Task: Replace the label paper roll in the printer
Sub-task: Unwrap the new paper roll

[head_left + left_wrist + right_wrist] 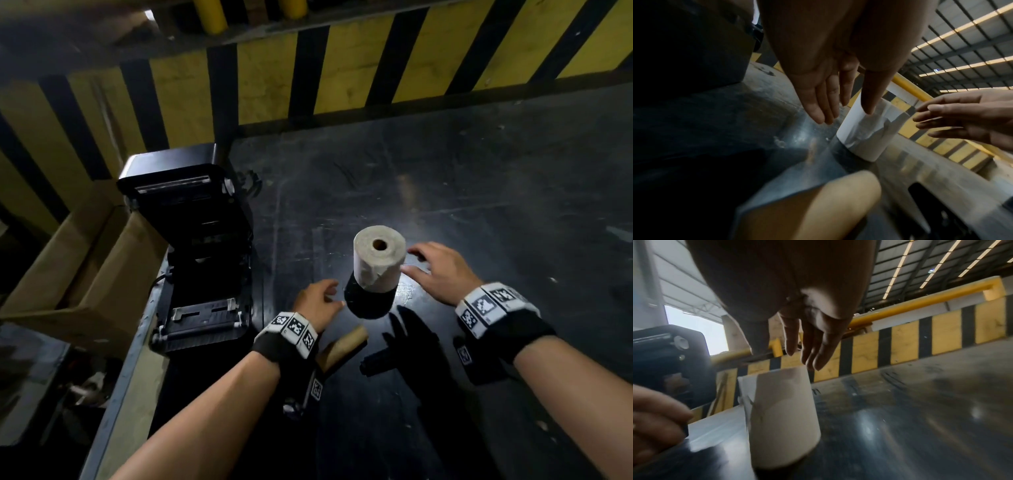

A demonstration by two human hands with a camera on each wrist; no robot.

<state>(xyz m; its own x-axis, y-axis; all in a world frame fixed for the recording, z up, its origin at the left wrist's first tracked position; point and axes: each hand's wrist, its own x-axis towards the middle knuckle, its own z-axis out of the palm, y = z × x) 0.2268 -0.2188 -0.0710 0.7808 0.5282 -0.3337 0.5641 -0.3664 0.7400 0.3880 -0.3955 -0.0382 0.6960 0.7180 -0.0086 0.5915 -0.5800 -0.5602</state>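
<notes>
A white label paper roll (377,263) stands on end on the dark table (479,205), a loose flap on its side; it also shows as the roll (867,129) and roll (781,415). My left hand (320,296) hovers just left of it, fingers straight, holding nothing. My right hand (435,270) is just right of it, fingers spread, apart from the roll. The black printer (202,246) sits at the table's left edge, lid raised, its bay empty. A brown cardboard core (344,346) lies near my left wrist.
A small black part (380,363) lies on the table between my wrists. An open cardboard box (85,267) stands left of the printer, off the table. A yellow-and-black striped barrier (342,75) runs along the table's far side.
</notes>
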